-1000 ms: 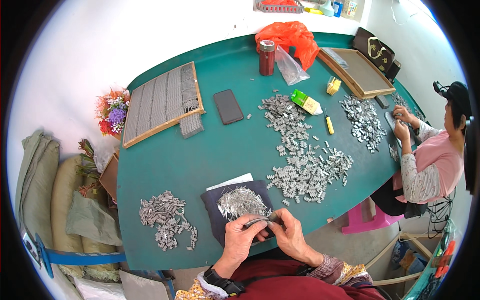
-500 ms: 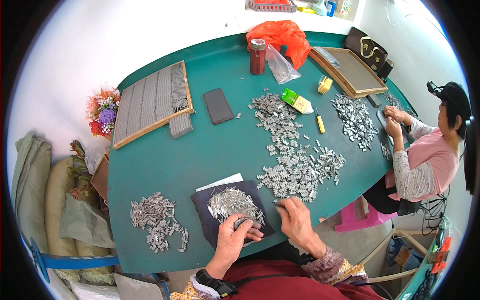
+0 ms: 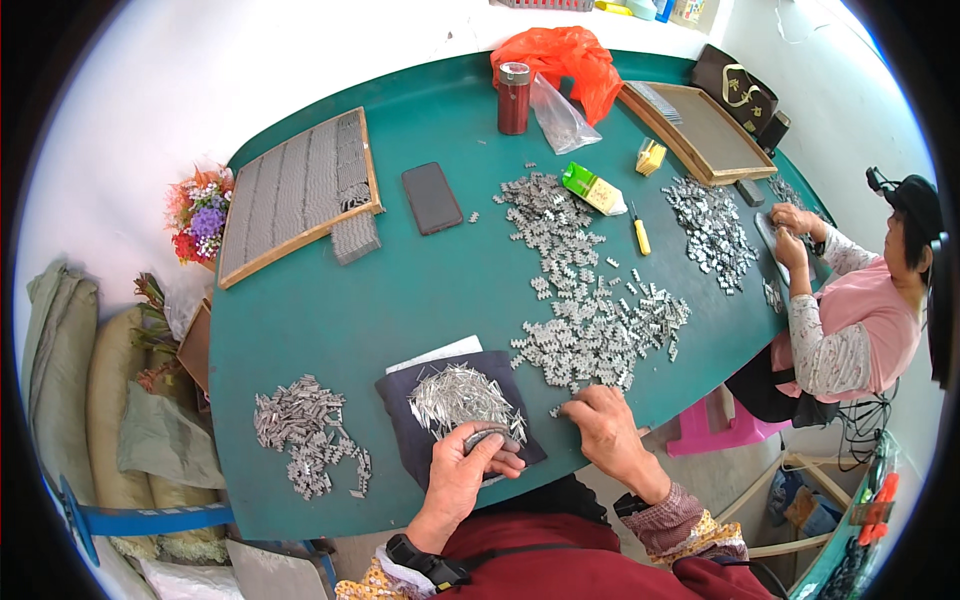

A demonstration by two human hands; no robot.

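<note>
My left hand [image 3: 462, 468] is closed around a dark grey rounded object [image 3: 486, 436], whose kind I cannot make out. It is just over the near edge of a heap of thin silvery pins [image 3: 455, 395] on a dark cloth [image 3: 400, 400]. To its right, my right hand [image 3: 618, 440] is palm-down with curled fingers. Its thumb and fingertips pinch at a small grey metal piece [image 3: 556, 411] low over the table. Just beyond spreads a large pile of small grey toothed metal pieces [image 3: 575, 345]. A smaller pile of grey metal pieces [image 3: 305, 430] lies at the left.
On the green table [image 3: 300, 330] are a phone [image 3: 432, 198], a wooden-framed tray [image 3: 290, 200] of grey rows, a red flask [image 3: 514, 100], a green-and-white carton [image 3: 594, 188], a yellow-handled screwdriver [image 3: 641, 235] and another tray [image 3: 715, 130]. A co-worker [image 3: 850, 300] sits at the right, handling pieces.
The view has shifted slightly, moving the table upward in the picture. My right hand has moved a little right and nearer me; my left hand keeps hold of the dark object.
</note>
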